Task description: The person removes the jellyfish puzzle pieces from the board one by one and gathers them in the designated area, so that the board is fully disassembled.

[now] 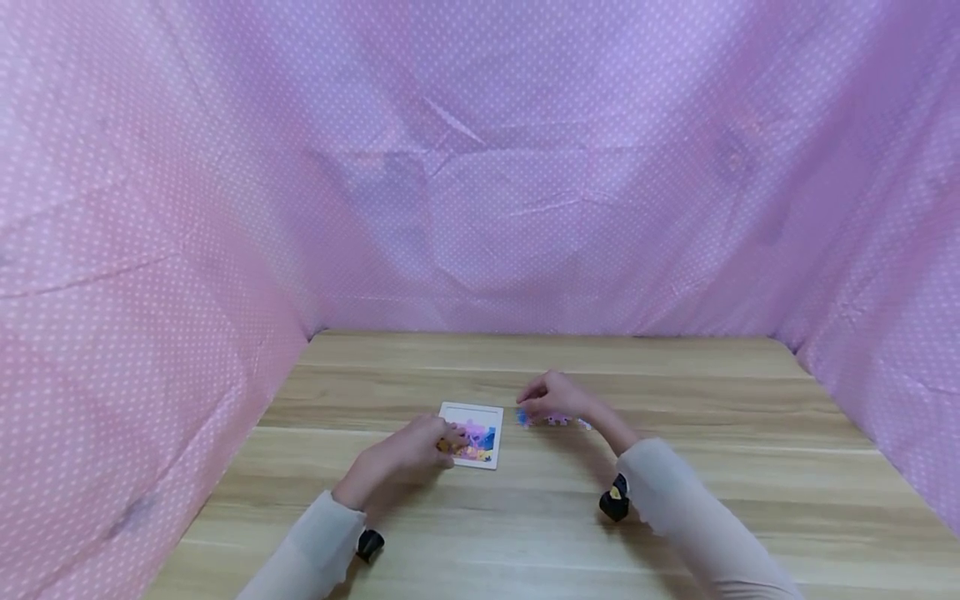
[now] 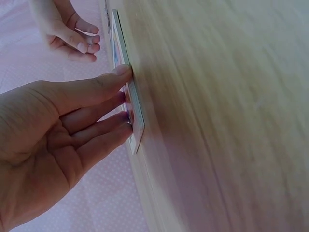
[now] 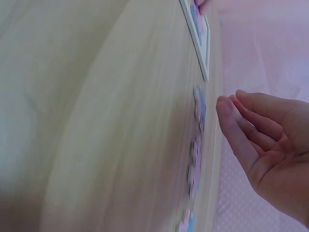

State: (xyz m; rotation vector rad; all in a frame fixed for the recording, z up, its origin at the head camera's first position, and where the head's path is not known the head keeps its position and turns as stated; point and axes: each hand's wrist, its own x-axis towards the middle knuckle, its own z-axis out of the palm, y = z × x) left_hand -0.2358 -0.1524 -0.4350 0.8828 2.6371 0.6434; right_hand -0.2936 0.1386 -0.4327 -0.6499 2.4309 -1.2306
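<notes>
A white-framed jigsaw puzzle board (image 1: 498,442) lies flat on the table, its lower part filled with pink, blue and yellow pieces (image 1: 474,452). My left hand (image 1: 420,442) rests on the board's left side. In the left wrist view its thumb (image 2: 120,70) touches the board's edge while the other fingertips press on the picture. To the right of the board, my right hand (image 1: 555,396) hovers above a row of loose jigsaw pieces (image 3: 194,166). Its fingers are loosely bent, and nothing shows between them in the right wrist view. A blue and pink piece (image 3: 200,107) lies nearest the board.
The wooden table (image 1: 525,533) carries the board and loose pieces. Pink dotted cloth (image 1: 480,233) hangs behind it and along both sides. A black wrist device (image 1: 615,498) sits under the right sleeve, and another (image 1: 370,545) under the left.
</notes>
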